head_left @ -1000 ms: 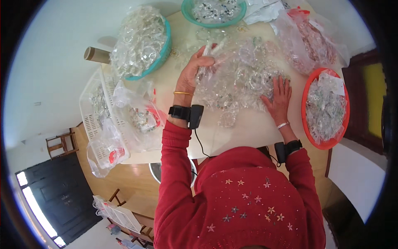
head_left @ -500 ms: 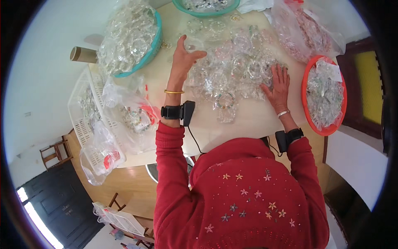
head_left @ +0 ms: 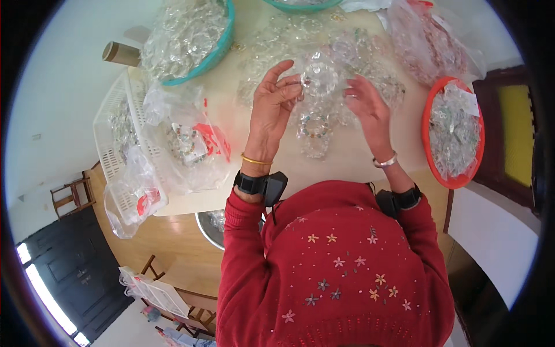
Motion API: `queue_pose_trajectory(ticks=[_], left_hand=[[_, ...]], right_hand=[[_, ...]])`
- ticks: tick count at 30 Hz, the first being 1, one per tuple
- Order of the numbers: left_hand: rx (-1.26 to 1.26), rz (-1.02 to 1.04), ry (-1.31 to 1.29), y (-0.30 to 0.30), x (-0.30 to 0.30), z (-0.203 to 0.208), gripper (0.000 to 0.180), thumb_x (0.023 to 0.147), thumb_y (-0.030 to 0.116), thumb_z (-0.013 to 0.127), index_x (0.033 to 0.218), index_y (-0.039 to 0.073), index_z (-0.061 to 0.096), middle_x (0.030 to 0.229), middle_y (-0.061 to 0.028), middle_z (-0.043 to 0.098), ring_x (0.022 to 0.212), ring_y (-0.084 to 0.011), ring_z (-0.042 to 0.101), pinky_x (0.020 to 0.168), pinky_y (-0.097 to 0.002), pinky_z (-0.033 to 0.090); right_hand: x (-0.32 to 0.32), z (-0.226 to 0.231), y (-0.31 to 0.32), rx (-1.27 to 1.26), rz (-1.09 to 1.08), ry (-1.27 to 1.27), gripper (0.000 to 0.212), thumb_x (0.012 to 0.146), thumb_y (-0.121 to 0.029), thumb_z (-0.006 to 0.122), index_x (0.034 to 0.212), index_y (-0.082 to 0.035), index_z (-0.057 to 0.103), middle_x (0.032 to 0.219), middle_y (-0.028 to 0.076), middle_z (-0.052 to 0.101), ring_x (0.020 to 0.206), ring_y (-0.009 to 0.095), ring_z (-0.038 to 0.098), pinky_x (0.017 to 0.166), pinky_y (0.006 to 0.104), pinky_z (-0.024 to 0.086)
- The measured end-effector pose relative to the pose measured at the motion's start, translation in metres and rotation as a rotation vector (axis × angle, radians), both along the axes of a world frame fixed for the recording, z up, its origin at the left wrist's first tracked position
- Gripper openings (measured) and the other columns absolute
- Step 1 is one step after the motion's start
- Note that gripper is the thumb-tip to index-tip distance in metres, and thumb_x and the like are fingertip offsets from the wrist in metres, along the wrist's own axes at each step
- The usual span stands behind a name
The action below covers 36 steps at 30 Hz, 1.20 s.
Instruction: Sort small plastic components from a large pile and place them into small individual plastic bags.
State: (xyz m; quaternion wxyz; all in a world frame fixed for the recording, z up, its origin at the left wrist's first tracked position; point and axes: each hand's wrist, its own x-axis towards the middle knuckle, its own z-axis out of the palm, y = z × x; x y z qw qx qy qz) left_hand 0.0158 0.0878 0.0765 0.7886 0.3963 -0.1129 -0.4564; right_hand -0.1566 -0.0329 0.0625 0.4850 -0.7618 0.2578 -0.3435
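Note:
My left hand (head_left: 276,95) pinches a clear plastic bag with a beaded bracelet (head_left: 319,78) in it between thumb and fingers, raised above the table. Just to the right of that bag is my right hand (head_left: 369,109), slightly blurred, its fingers bent and apart with nothing visible in them. Beneath both hands spreads a loose heap of bagged bracelets (head_left: 376,72). Nearest me on the tabletop lies a bagged bracelet with green and brown beads (head_left: 314,127).
Bagged pieces fill a teal basin (head_left: 222,49) at the far left and a red-orange basin (head_left: 428,130) at right. A white plastic basket (head_left: 110,110) and an open plastic bag (head_left: 173,156) stand at left. Pink bagged goods (head_left: 425,46) sit at the back right.
My left hand has moved right and nearer me and now holds up a bagged bracelet. My right hand has lifted off the heap and come left towards it.

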Motion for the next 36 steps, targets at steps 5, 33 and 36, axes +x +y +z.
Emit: queue_pose_trajectory(ticks=[5, 33, 36], left_hand=[[0.096, -0.019, 0.055, 0.015, -0.027, -0.006, 0.046, 0.077, -0.005, 0.061, 0.121, 0.000, 0.050, 0.095, -0.0093, 0.064, 0.079, -0.0127, 0.061, 0.067, -0.0229, 0.048], [0.392, 0.109, -0.130, 0.073, -0.057, -0.024, 0.009, 0.078, 0.005, 0.064, 0.085, -0.001, 0.063, 0.070, -0.0047, 0.063, 0.057, -0.0102, 0.057, 0.053, -0.0227, 0.046], [0.435, 0.070, -0.287, 0.088, -0.065, -0.015, 0.010, 0.080, 0.006, 0.063, 0.087, -0.001, 0.061, 0.072, -0.0057, 0.063, 0.057, -0.0101, 0.057, 0.053, -0.0232, 0.047]], right_hand=[[0.014, 0.015, 0.006, 0.787, 0.163, -0.146, 0.024, 0.086, -0.013, 0.061, 0.105, 0.001, 0.060, 0.092, 0.007, 0.064, 0.080, 0.013, 0.061, 0.068, 0.0257, 0.049], [0.006, 0.013, 0.041, 0.778, 0.402, 0.293, 0.020, 0.087, -0.018, 0.059, 0.077, -0.001, 0.059, 0.066, 0.001, 0.054, 0.058, 0.010, 0.055, 0.054, 0.0260, 0.048], [0.005, 0.013, 0.045, 0.681, 0.526, 0.339, 0.019, 0.087, -0.017, 0.059, 0.080, 0.000, 0.060, 0.066, 0.003, 0.057, 0.058, 0.011, 0.056, 0.055, 0.0257, 0.049]])
